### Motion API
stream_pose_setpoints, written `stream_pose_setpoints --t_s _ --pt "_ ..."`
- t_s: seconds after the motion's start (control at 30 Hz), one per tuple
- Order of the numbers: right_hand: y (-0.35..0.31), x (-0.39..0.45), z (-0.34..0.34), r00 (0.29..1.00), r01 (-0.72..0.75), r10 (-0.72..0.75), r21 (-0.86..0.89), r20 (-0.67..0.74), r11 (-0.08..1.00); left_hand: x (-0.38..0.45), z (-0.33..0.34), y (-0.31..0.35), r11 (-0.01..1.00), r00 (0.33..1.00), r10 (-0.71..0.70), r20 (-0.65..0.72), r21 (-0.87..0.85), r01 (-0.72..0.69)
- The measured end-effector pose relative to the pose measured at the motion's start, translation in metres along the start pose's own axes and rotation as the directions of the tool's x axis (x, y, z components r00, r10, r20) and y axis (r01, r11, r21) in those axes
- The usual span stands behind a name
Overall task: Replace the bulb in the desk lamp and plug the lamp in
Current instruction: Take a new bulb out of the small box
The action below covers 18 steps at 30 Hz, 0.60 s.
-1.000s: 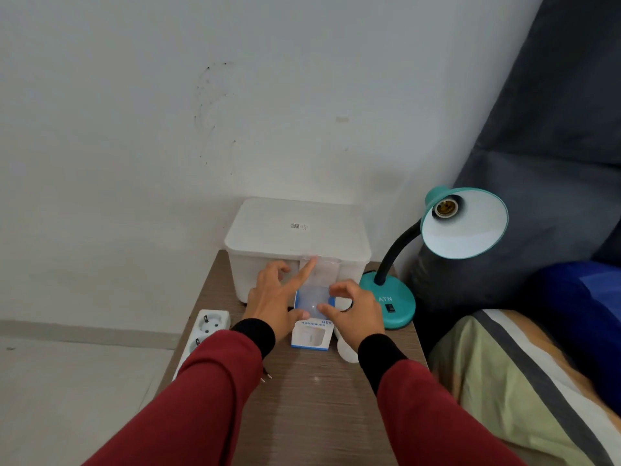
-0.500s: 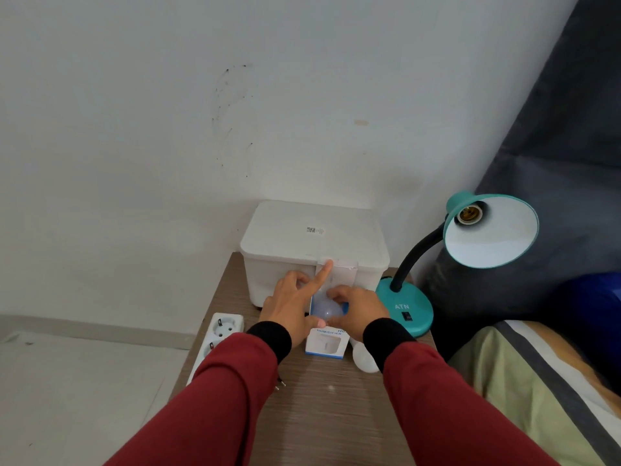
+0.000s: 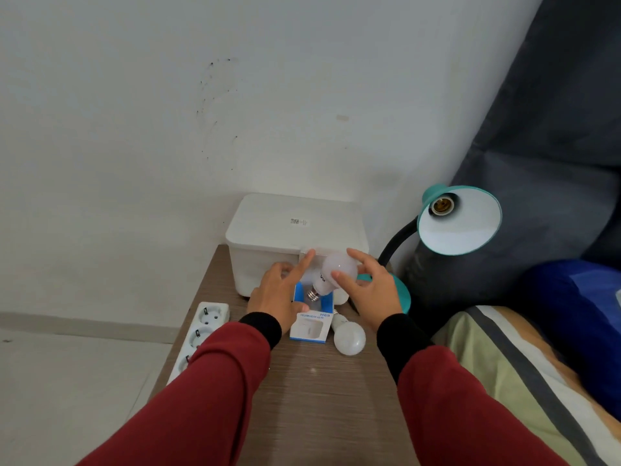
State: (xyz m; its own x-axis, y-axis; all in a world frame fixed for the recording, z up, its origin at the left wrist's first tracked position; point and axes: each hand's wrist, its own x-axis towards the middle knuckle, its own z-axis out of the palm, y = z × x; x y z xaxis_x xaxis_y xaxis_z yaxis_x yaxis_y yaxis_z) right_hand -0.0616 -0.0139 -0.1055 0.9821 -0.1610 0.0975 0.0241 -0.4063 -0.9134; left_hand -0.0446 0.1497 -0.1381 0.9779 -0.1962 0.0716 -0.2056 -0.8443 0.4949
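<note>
My right hand (image 3: pixel 371 290) grips a white bulb (image 3: pixel 332 272) by its globe, metal screw base pointing down-left, just above the open end of a small blue-and-white box (image 3: pixel 311 326). My left hand (image 3: pixel 280 294) rests against the left side of that box, index finger stretched up along its raised flap. A second white bulb (image 3: pixel 348 336) lies on the wooden table (image 3: pixel 312 398) to the right of the box. The teal desk lamp (image 3: pixel 458 220) stands at the table's right rear, its shade facing me and its brass socket (image 3: pixel 443 205) bare.
A white lidded plastic bin (image 3: pixel 295 227) sits against the wall behind my hands. A white power strip (image 3: pixel 201 326) lies along the table's left edge. A bed with a striped blanket (image 3: pixel 524 381) and a dark cushion (image 3: pixel 554 163) borders the right side.
My right hand has drawn the bulb up out of the box; it was still inside the box half a second ago. My left hand stays on the box.
</note>
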Motion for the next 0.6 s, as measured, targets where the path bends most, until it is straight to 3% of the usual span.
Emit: stream_pose_setpoints --t_s 0.2,0.3,0.4,0.6 --pt "0.004 -0.017 -0.016 0.968 -0.174 0.235 0.451 -0.083 0.876 -0.015 -0.004 0.008 1.0 0.994 0.008 -0.105 0.016 -0.006" --pt "0.008 -0.022 -0.024 0.929 -0.236 0.355 0.581 -0.1 0.779 -0.021 -0.011 0.016 1.0 0.971 -0.006 -0.238 -0.03 -0.001" --pt "0.009 -0.027 -0.028 0.925 -0.248 0.374 0.639 -0.066 0.728 -0.022 -0.016 0.023 0.998 0.952 -0.011 -0.305 -0.056 -0.007" --pt "0.009 -0.032 -0.023 0.923 -0.289 0.384 0.668 0.005 0.686 -0.019 -0.007 0.023 0.996 0.984 0.071 -0.161 -0.044 -0.079"
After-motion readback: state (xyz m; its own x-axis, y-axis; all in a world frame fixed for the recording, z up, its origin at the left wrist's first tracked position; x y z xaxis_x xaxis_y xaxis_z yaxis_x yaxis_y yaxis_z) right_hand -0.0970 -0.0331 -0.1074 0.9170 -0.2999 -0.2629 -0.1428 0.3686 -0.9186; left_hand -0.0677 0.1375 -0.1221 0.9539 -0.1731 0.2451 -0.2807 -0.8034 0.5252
